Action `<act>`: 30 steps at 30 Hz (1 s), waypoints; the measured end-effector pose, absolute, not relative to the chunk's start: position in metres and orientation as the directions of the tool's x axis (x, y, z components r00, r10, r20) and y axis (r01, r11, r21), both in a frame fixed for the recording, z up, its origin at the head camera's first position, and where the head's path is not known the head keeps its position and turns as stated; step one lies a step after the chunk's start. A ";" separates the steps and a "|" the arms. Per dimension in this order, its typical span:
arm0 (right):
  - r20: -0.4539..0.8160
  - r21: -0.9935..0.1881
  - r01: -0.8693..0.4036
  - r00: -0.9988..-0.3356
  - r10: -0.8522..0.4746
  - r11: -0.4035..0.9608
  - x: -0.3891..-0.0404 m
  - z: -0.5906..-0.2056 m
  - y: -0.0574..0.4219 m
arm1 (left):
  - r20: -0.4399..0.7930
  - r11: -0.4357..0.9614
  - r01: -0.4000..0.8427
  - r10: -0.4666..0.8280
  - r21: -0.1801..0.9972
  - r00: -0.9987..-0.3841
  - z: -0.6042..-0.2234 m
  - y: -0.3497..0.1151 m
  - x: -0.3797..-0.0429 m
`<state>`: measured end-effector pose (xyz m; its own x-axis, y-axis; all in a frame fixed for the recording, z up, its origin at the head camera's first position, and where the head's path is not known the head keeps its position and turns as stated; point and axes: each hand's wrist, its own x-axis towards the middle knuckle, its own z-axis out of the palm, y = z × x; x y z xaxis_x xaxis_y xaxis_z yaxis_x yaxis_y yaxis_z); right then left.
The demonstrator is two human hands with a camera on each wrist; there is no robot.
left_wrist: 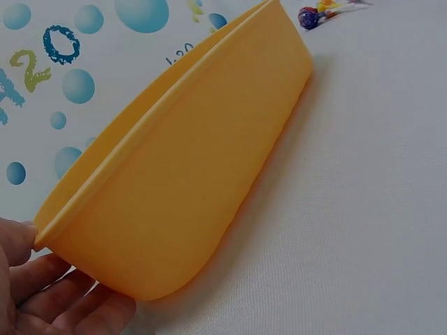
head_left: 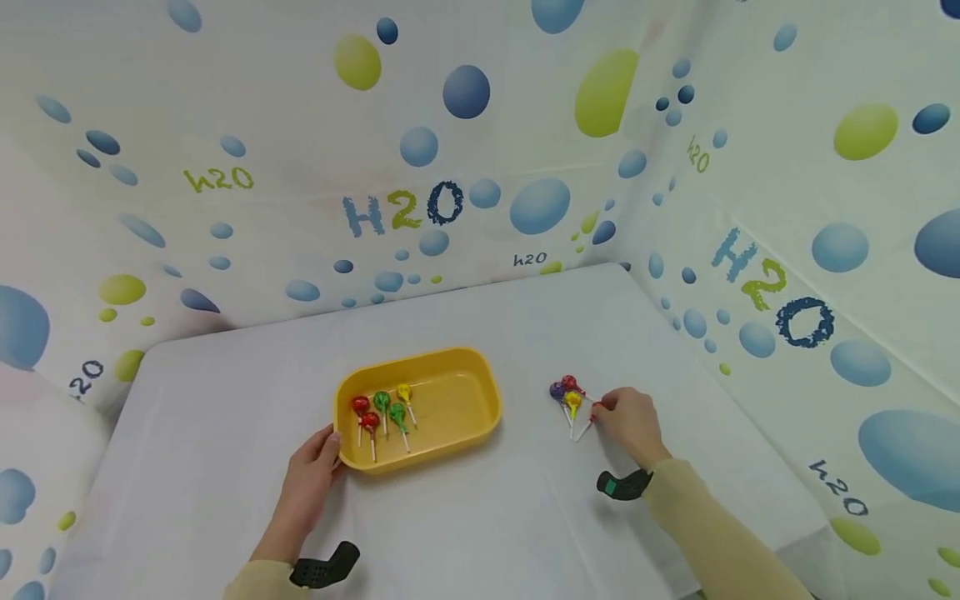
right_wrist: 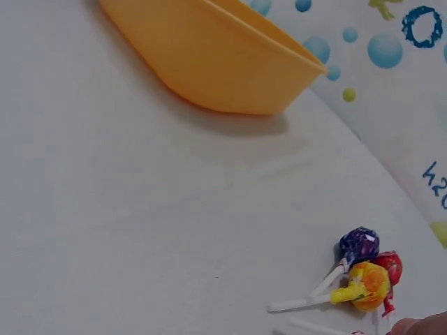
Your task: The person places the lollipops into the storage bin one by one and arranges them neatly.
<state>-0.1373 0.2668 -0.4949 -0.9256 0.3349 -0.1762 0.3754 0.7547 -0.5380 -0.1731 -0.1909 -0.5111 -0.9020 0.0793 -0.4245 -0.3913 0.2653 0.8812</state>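
Red wrapping shows at the fingertips of the right hand [head_left: 628, 423], where we see thumb and finger clamped together on a red lollipop [head_left: 587, 427], its white stick slanting down to the white tabletop [head_left: 510, 517]. Just beside it lie a purple lollipop [head_left: 557, 390], a second red lollipop [head_left: 570, 382] and a yellow lollipop [head_left: 572, 400], heads bunched close. Well to the left, we find the left hand [head_left: 313, 461] gripping the near left corner of a yellow plastic tray [head_left: 453, 400], thumb at the rim, the other fingers below it against the outer wall. Inside, towards the tray's left end, we count five more: two red lollipops [head_left: 371, 422], two green lollipops [head_left: 397, 412] and one yellow one [head_left: 405, 392]. Behind the table hangs a bubble-printed backdrop [head_left: 300, 242] lettered H2O.
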 end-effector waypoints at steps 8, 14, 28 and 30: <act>-0.068 -0.600 0.241 -0.966 0.251 0.763 -0.156 -0.463 0.257 | -0.409 0.256 -0.384 0.047 0.887 -0.911 -0.509 -0.202 -0.168; -0.035 -0.666 0.127 -0.990 0.139 0.735 -0.188 -0.432 0.231 | -0.395 0.222 -0.378 0.032 0.899 -0.918 -0.512 -0.193 -0.172; -0.159 -0.607 -0.024 -0.976 -0.151 0.794 -0.258 -0.449 0.086 | -0.375 0.222 -0.366 -0.005 0.904 -0.927 -0.515 -0.191 -0.169; -0.166 -0.561 -0.089 -0.962 -0.217 0.823 -0.260 -0.457 0.075 | -0.374 0.223 -0.366 -0.008 0.903 -0.927 -0.515 -0.191 -0.168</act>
